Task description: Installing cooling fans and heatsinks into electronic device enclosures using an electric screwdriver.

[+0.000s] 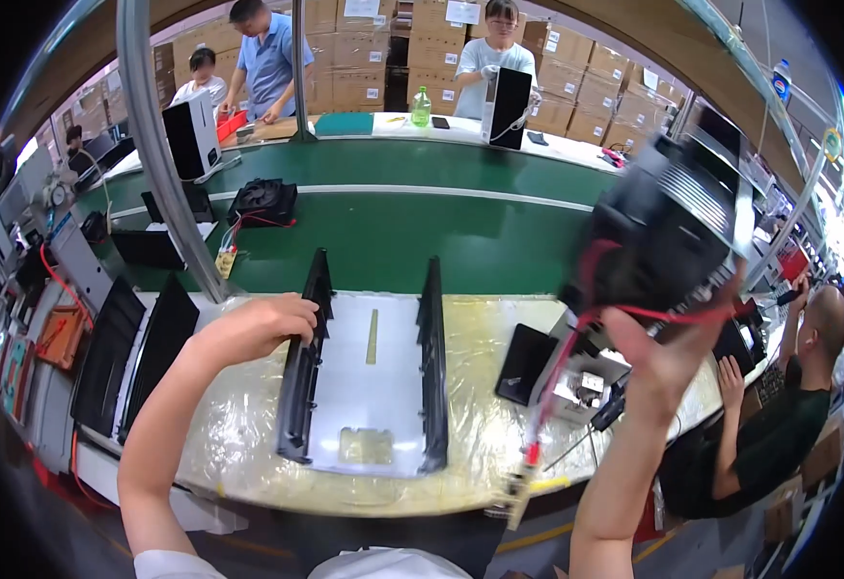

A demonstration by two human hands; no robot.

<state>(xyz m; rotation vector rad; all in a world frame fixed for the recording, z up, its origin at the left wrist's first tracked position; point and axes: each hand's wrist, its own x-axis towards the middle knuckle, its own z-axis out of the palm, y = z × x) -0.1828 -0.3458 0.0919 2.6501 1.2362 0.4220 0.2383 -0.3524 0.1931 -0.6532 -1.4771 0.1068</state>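
A U-shaped housing [398,425] with a white floor and upright black side walls lies on the table before me. My left hand [265,326] has its fingers curled over the upper edge of the left wall. Up at the right, my right hand [658,352] grips a bulky black fan unit [658,227] from below, held in the air. Motion blurs this unit; light ribs show on one face. Its red wires hang down past my wrist and end in a pale connector [518,492] over the table's front edge.
A similar black fan unit [264,203] rests on the green conveyor belt [393,232]. Black panels [156,362] stand at the left, near a metal post [156,145]. A black flat piece [526,364] and a screwdriver [610,410] lie right. Co-workers [808,386] are at the right and across the belt.
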